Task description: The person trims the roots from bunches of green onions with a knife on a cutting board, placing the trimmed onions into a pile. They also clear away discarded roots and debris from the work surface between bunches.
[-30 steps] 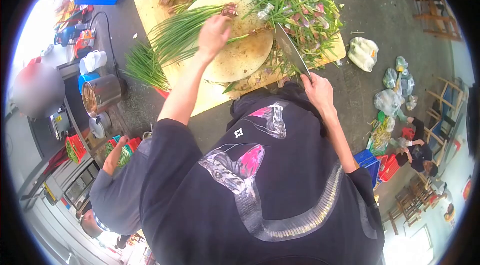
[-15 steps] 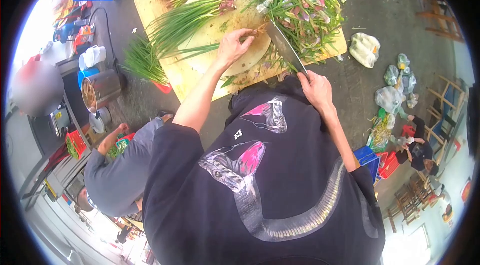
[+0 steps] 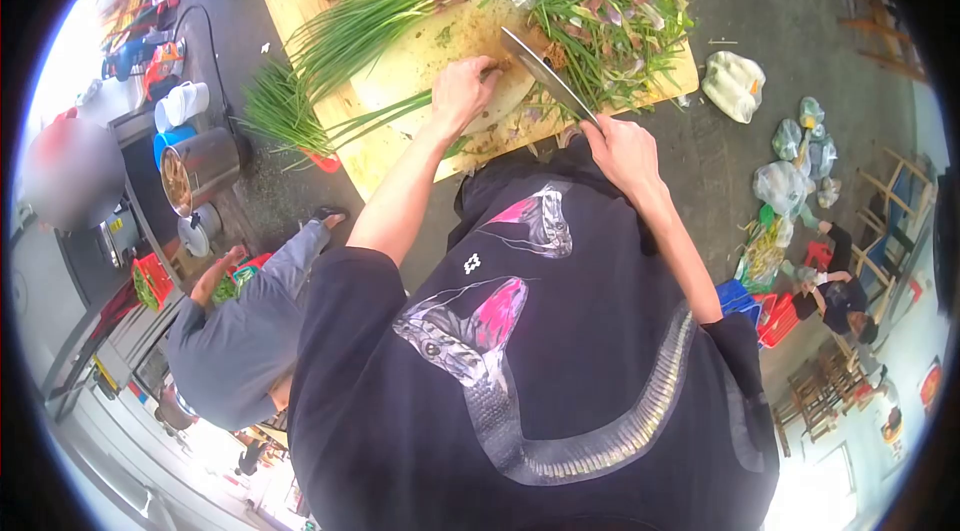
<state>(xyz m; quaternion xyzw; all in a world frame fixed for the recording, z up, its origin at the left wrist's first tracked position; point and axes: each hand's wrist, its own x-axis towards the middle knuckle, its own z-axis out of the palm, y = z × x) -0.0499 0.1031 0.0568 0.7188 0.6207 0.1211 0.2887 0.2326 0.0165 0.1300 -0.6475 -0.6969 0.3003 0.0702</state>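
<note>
Right grip [image 3: 622, 153] clasps one knife [image 3: 551, 80]; left grip [image 3: 463, 97] (over one board [image 3: 468, 31]) holds green stalks [image 3: 395, 112].

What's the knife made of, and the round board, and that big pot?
The knife has a blade that looks like smooth metal, probably steel: it's grey with a bright edge. The round board could be wood or plastic; it's pale, dull and speckled, so I can't be sure. The big pot seems to be bare metal, because its silvery-grey side shines.
</note>
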